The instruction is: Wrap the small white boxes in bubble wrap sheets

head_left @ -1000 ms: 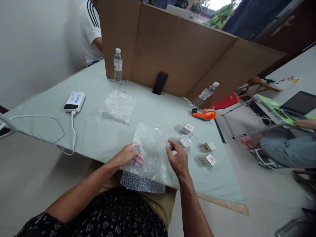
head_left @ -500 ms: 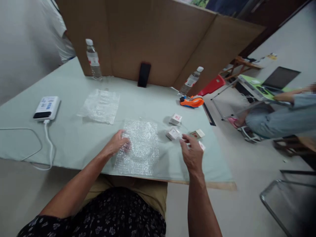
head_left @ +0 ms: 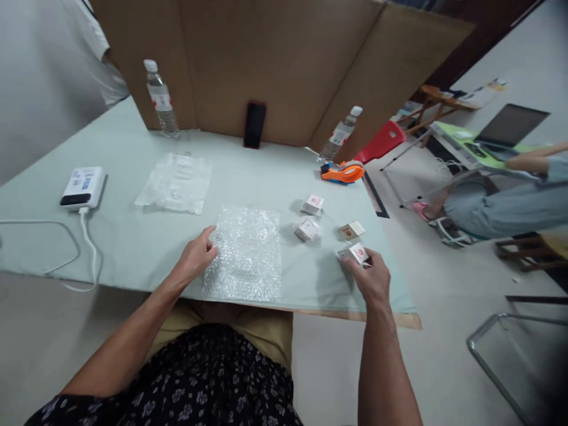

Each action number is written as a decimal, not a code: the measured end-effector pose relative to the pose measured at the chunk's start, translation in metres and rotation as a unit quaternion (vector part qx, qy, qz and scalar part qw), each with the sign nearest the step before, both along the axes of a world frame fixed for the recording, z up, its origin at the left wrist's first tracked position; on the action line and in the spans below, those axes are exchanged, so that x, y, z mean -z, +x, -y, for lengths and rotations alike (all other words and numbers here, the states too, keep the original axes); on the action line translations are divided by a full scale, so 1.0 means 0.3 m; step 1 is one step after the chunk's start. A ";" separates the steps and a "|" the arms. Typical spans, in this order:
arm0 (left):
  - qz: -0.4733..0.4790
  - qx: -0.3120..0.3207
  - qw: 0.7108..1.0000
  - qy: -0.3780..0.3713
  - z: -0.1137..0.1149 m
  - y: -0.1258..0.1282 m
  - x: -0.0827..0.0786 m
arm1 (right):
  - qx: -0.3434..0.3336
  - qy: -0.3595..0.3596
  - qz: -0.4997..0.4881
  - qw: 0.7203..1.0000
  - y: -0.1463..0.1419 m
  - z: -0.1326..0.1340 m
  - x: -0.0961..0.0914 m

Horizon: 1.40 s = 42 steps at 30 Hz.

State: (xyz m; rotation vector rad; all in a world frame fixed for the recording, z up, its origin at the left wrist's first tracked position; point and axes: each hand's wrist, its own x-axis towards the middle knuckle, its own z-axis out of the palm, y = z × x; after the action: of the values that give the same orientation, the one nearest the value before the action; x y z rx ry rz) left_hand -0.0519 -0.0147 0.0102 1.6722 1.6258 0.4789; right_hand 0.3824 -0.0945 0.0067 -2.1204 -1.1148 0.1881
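A flat sheet of bubble wrap [head_left: 248, 254] lies near the table's front edge. Just at its left border is my left hand [head_left: 195, 258], empty, index finger stretched out and thumb apart from it. On the right, my right hand [head_left: 371, 278] grips a small white box [head_left: 357, 253] with a red mark by its side. Close by lie three more small boxes: a white box [head_left: 313, 204], a box in clear plastic wrapping [head_left: 307, 229] and a cream-coloured box [head_left: 352, 230].
Another clear plastic sheet [head_left: 177, 182] lies at left, beyond it a water bottle [head_left: 163, 103]. A white power bank [head_left: 83, 188] trails a cable. An orange tape dispenser [head_left: 344, 172] sits by a second bottle [head_left: 341, 135]. A phone [head_left: 254, 125] leans on the cardboard screen [head_left: 275, 65].
My right hand has moved right, away from the plastic-wrapped box, and taken hold of the nearest white box. My left hand has drawn back slightly left from the bubble wrap.
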 end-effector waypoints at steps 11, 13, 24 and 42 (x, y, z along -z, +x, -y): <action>-0.131 0.035 0.989 0.055 -0.014 -0.005 0.000 | -0.418 0.019 -0.013 0.908 -0.598 -0.143 -0.053; -0.136 0.037 0.989 0.052 -0.014 -0.005 -0.003 | -0.441 0.007 -0.002 0.898 -0.641 -0.196 -0.024; -0.163 0.038 0.985 0.051 -0.012 0.005 -0.002 | -0.443 -0.046 0.049 0.894 -0.692 -0.243 0.032; -0.141 0.349 0.895 0.240 0.249 -0.055 -0.027 | -0.447 -0.068 0.087 0.888 -0.704 -0.233 0.003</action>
State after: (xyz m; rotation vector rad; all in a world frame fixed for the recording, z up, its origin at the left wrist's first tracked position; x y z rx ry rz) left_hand -0.0683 -0.0894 0.0184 2.6418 0.9968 0.2799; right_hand 0.1714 -0.0247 0.0058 -1.5924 -2.1830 0.5173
